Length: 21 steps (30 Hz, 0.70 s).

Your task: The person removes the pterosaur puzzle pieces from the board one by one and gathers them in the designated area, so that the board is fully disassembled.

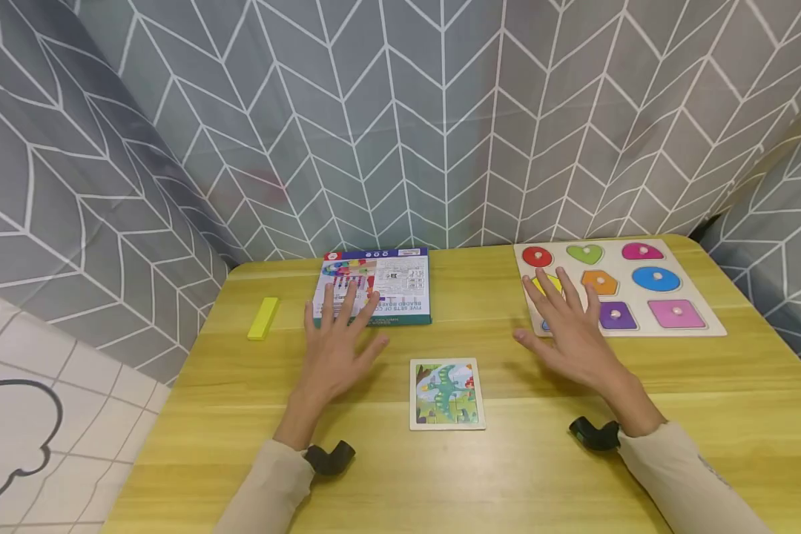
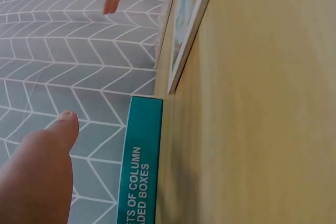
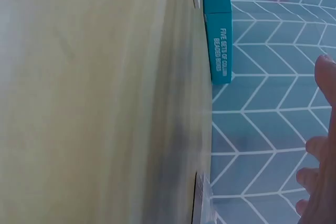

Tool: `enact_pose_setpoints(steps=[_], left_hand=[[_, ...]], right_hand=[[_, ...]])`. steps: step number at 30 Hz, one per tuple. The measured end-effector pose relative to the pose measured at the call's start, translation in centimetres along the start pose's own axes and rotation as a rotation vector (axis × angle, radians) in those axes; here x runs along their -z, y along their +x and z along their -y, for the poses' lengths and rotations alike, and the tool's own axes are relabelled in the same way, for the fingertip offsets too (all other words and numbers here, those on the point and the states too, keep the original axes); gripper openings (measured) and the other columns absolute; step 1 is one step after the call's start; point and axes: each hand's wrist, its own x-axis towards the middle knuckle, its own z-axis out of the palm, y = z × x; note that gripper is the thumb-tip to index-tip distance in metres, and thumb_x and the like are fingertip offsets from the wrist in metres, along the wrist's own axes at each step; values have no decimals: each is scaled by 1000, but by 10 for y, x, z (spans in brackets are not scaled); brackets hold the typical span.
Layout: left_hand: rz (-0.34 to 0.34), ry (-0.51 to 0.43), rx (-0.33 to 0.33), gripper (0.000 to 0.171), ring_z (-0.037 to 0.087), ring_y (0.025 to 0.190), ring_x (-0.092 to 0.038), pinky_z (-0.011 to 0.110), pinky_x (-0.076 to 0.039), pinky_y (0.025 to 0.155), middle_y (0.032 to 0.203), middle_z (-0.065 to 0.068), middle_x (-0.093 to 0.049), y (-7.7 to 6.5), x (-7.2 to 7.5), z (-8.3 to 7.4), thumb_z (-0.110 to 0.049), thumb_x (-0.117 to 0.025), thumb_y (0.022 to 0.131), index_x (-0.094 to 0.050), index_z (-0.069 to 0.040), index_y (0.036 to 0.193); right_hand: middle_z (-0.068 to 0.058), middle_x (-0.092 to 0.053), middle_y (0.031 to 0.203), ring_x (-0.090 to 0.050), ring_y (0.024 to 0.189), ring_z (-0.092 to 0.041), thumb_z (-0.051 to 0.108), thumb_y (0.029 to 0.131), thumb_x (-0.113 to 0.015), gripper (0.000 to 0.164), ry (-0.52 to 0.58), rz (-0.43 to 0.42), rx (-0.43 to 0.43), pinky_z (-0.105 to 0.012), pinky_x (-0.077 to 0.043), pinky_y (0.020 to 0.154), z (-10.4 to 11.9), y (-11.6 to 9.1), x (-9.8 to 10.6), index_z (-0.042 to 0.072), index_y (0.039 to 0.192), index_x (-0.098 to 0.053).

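My left hand, fingers spread, is held over the table, its fingertips overlapping the near part of a flat beaded-box package in the head view. My right hand is spread too, in front of the left part of a wooden shape-peg board, hiding some of its pieces. Neither hand holds anything. Between them lies a small framed dinosaur jigsaw puzzle. In the left wrist view the thumb stands apart from the teal box side. The right wrist view shows the right-hand fingers in the air.
A yellow block lies on the wooden table, left of the box. Behind the table's back edge hangs a grey curtain with white zigzag lines. White tiles show at the left.
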Motion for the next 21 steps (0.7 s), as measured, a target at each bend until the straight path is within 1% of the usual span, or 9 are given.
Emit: enact_pose_setpoints(steps=[2,6,9,12,16,21], left_hand=[[5,6,-18,71,43,159,6,72,3,120,174,7,-11,0,-1,-2,-61,-48,99,-26,-36,162],[8,14,-50,71,46,158,-3,74,-1,119,173,7,-12,-2,-4,-5,-62,-46,99,-25,-37,162],[9,-2,-79,71,48,157,-5,75,-2,118,173,8,-15,-2,-6,-7,-60,-50,99,-27,-36,161],[19,-19,-112,71,46,158,-3,74,-2,119,173,8,-15,-3,-7,-10,-59,-52,98,-28,-36,161],[36,-39,-157,70,44,159,-1,73,-2,119,173,7,-16,-4,-11,-15,-59,-52,98,-28,-38,161],[68,-58,-216,70,43,159,-3,72,-4,121,173,5,-16,-7,-17,-20,-60,-50,99,-26,-40,161]], right_hand=[[-14,-18,171,4,161,-33,53,96,-59,84,9,5,11,-71,7,118,1,1,-1,18,164,-23],[-11,-16,172,1,160,-36,53,95,-61,85,27,27,31,-70,6,119,5,1,-4,19,164,-23],[-9,-15,173,-1,160,-37,52,95,-62,86,38,41,52,-70,3,119,7,1,-7,20,164,-23],[-9,-17,172,-2,160,-36,50,94,-65,85,61,48,83,-70,1,119,10,1,-10,20,163,-26],[-10,-22,171,-5,160,-36,49,93,-67,84,74,62,124,-70,-3,118,16,1,-12,20,162,-29],[-8,-24,171,-12,158,-40,52,90,-70,86,80,102,161,-69,-9,119,25,-1,-18,22,161,-32]])
